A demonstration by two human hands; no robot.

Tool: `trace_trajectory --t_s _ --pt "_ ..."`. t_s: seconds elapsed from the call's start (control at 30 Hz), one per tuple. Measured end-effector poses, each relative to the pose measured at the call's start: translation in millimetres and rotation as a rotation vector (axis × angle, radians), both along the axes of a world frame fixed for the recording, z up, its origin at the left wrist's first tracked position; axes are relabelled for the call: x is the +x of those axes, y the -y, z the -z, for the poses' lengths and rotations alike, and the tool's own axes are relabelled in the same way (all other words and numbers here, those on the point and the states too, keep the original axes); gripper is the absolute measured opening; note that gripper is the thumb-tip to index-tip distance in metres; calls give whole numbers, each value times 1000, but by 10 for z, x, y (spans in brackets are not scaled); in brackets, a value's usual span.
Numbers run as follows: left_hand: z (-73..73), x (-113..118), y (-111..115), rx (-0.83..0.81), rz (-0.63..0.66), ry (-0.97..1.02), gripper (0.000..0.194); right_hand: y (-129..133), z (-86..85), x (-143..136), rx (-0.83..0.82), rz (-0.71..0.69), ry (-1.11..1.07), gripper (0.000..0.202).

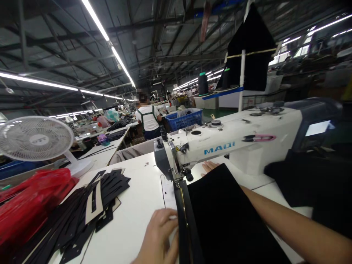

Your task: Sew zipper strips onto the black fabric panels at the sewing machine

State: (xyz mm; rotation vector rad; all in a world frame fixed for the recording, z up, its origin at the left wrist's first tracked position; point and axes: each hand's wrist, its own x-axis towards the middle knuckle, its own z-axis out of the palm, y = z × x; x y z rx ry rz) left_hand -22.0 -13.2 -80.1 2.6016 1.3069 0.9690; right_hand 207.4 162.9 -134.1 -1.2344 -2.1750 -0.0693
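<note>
A black fabric panel (228,216) lies under the head of a white sewing machine (209,146). Along its left side runs a black strip with a gold-coloured zipper (183,205), which passes beneath the presser foot and needle area (178,179). My left hand (161,234) has its fingers bent around the strip's left edge, in front of the needle; the fingertips are partly hidden. Beyond the panel, under the machine's arm, my right hand (211,167) lies flat with fingers stretched out. The panel covers part of that hand and wrist.
Black and beige cut pieces with slots (95,200) are heaped at left, beside a red plastic bag (41,198) and a white fan (38,139). Thread cones (202,84) stand behind the machine. Pink-handled snips (260,138) rest on its arm. Farther back are a person (150,119) and a blue crate (187,119).
</note>
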Motion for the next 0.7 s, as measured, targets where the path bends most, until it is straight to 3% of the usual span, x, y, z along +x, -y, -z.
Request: trace_trajectory --t_s 0.1,0.17,0.27,0.4,0.5,0.7 --pt "-32 19 -249 -65 -41 -130 39 -118 185 35 -128 38 3 33" --pt "-33 57 -383 -89 -51 -210 44 -172 192 82 -209 33 1 33" --pt "-18 103 -441 -98 -91 -265 46 -232 24 222 -331 56 -19 35" --pt "-25 113 -384 -128 -128 -304 41 -191 -336 452 -478 189 -49 65" --pt "-30 108 -362 -123 -127 -343 44 -59 -494 511 -548 254 -29 74" --pt "-30 160 -356 -97 -123 -323 40 171 -365 337 -389 368 214 36"
